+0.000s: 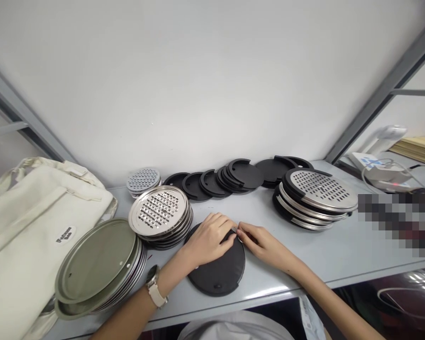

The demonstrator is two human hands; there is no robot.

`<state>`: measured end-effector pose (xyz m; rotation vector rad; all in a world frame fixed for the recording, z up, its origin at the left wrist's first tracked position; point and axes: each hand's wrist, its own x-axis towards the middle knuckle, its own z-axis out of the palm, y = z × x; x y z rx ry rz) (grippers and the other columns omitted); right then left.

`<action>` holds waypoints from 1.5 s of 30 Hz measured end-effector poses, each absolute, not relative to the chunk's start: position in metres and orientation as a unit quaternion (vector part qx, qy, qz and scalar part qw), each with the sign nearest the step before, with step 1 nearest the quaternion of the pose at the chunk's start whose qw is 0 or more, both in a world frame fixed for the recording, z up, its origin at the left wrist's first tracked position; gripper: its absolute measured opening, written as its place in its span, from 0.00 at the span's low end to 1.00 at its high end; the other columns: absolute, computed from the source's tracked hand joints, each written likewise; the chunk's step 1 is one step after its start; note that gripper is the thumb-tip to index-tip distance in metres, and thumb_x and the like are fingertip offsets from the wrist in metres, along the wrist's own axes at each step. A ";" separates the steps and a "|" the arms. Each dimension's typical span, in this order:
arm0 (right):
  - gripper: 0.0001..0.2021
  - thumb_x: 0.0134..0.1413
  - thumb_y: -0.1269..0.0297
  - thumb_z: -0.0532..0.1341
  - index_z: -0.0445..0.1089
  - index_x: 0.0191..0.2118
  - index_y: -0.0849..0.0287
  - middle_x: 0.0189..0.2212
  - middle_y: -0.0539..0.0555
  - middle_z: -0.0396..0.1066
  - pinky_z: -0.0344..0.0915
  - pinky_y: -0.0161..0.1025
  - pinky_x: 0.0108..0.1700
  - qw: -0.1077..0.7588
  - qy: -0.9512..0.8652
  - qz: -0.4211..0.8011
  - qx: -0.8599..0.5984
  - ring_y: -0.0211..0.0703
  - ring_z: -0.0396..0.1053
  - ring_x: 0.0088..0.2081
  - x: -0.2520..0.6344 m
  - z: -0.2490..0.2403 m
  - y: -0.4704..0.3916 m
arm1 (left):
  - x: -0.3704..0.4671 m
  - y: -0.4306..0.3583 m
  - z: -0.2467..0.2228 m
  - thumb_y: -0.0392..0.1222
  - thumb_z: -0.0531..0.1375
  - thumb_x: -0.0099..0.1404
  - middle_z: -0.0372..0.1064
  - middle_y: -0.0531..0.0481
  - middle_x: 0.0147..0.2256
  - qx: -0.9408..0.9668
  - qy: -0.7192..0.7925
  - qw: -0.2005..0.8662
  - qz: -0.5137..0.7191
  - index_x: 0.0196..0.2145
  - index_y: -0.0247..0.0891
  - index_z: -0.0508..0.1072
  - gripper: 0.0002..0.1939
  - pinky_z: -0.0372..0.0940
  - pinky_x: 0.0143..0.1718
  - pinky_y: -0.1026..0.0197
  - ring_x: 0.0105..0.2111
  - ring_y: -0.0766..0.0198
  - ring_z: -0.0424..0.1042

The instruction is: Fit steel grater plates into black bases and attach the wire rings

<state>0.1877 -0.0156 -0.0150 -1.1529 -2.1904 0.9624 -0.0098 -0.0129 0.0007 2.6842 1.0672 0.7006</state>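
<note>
A black round plate (221, 276) with a raised part-rim lies on the grey shelf before me. Across its upper part rests my left hand (210, 241), fingers curled and closed at the plate's far right edge. My right hand (255, 241) meets it there, thumb and forefinger pinched together. Between the fingertips shows a small greyish bit, too small to name. To the left, a stack of round metal grater discs (159, 212) stands close to my left hand. On the right is another pile of grater discs (322, 189) set in black holders.
Several black round holders (244, 174) overlap along the wall. Small grater discs (143, 181) sit at the back left. Olive-green round trays (99, 264) are stacked front left, beside a cream bag (24, 245). A white device with cables (375, 170) stands far right. Metal posts (375, 104) flank the shelf.
</note>
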 end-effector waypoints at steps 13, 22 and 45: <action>0.15 0.67 0.59 0.46 0.58 0.29 0.58 0.24 0.46 0.58 0.53 0.33 0.31 0.239 -0.807 0.344 -0.416 0.36 0.57 0.26 0.188 -0.014 -0.018 | -0.011 -0.011 -0.003 0.34 0.55 0.65 0.68 0.48 0.44 0.888 0.342 0.153 0.265 0.47 0.39 0.63 0.12 0.62 0.49 0.56 0.46 0.59 0.66; 0.16 0.66 0.57 0.47 0.55 0.28 0.58 0.22 0.45 0.53 0.50 0.33 0.28 0.242 -0.799 0.351 -0.424 0.35 0.53 0.24 0.189 -0.019 -0.016 | -0.011 -0.011 -0.005 0.33 0.55 0.66 0.67 0.47 0.45 0.887 0.339 0.167 0.264 0.48 0.39 0.62 0.12 0.62 0.50 0.55 0.47 0.59 0.65; 0.17 0.66 0.56 0.47 0.54 0.27 0.58 0.22 0.44 0.51 0.50 0.33 0.27 0.264 -0.788 0.373 -0.414 0.34 0.51 0.25 0.196 -0.015 -0.014 | -0.010 -0.012 -0.004 0.33 0.53 0.68 0.68 0.48 0.43 0.890 0.336 0.163 0.261 0.46 0.40 0.63 0.10 0.63 0.49 0.56 0.46 0.59 0.67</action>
